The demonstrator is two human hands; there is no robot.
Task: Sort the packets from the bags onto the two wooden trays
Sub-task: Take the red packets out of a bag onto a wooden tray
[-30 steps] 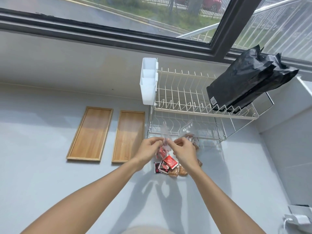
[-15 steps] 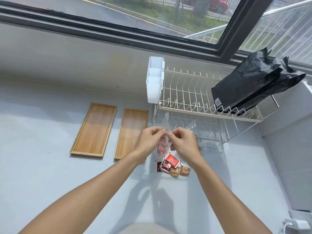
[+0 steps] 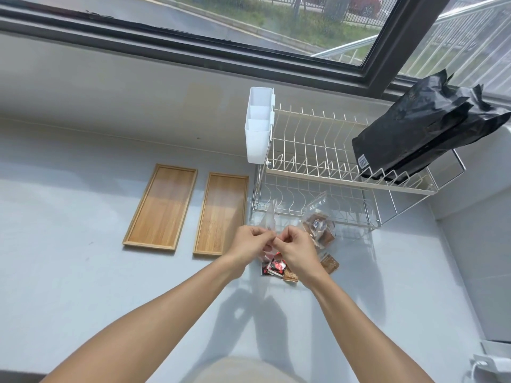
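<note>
Both hands pinch the top of a clear plastic bag held upright over the counter: my left hand on its left edge, my right hand on its right. Red packets and brown packets lie on the counter under my hands. A second clear bag with brown packets leans just right of my right hand. Two empty wooden trays lie side by side to the left, the left tray and the right tray.
A white two-tier wire dish rack stands behind the bags, with a white cutlery holder on its left end and black bags on its upper tier. A window runs along the back. A white charger sits at the lower right.
My hands have stayed pinched on the clear bag's top, shifting slightly. The second bag with brown packets now shows fully to the right of my right hand.
</note>
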